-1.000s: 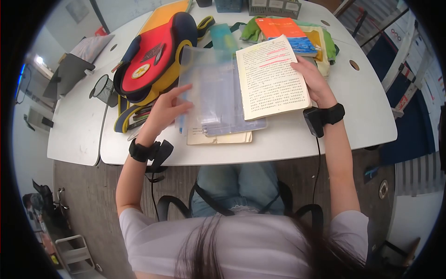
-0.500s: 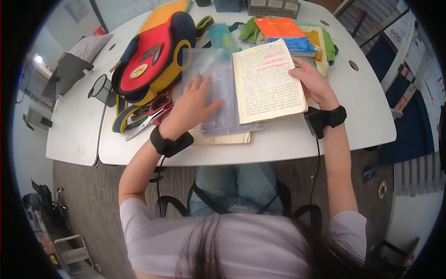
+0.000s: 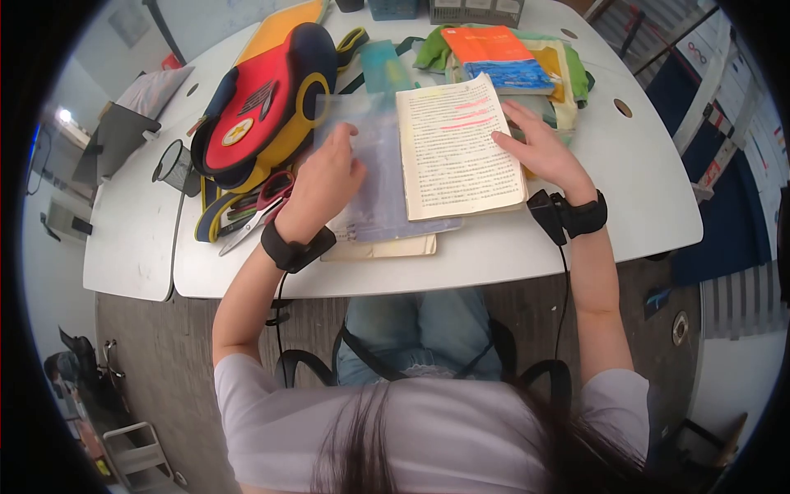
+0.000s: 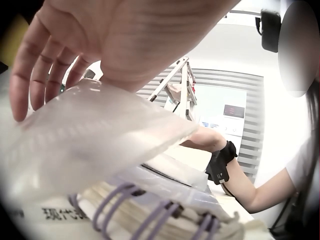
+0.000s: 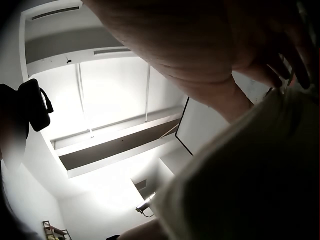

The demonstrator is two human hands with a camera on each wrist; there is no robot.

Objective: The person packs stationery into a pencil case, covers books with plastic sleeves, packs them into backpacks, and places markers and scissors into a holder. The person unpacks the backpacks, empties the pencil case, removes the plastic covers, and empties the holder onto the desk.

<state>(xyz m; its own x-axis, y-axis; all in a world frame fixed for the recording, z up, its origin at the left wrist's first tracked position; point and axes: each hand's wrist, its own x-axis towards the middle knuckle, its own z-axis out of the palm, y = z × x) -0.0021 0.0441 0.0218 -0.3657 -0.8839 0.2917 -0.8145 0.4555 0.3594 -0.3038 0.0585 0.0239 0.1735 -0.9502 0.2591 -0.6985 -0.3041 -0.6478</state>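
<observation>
A thick, cream-paged book point(image 3: 461, 152) with pink highlighting lies turned to a printed page, slanted over a clear plastic book cover point(image 3: 374, 177). My right hand point(image 3: 547, 152) holds the book at its right edge, thumb over the page margin; in the right wrist view its dark underside point(image 5: 250, 185) fills the lower right. The left hand point(image 3: 321, 181) hovers at the left part of the plastic cover with loosely bent fingers. In the left wrist view a raised plastic flap point(image 4: 100, 135) stands just below that palm, above a notebook's purple spiral binding point(image 4: 155, 220).
Scissors point(image 3: 247, 226) and pens lie left of the left hand. Behind are a red and navy schoolbag point(image 3: 259, 107), a wire mesh cup point(image 3: 174, 169) and a teal pouch point(image 3: 385, 66). An orange and blue book point(image 3: 498, 58) rests on a green and yellow bag point(image 3: 568, 78).
My left hand swept right onto the plastic cover, flattened it, then drew back slightly left with fingers bending. The right hand moved the book a little left over the cover.
</observation>
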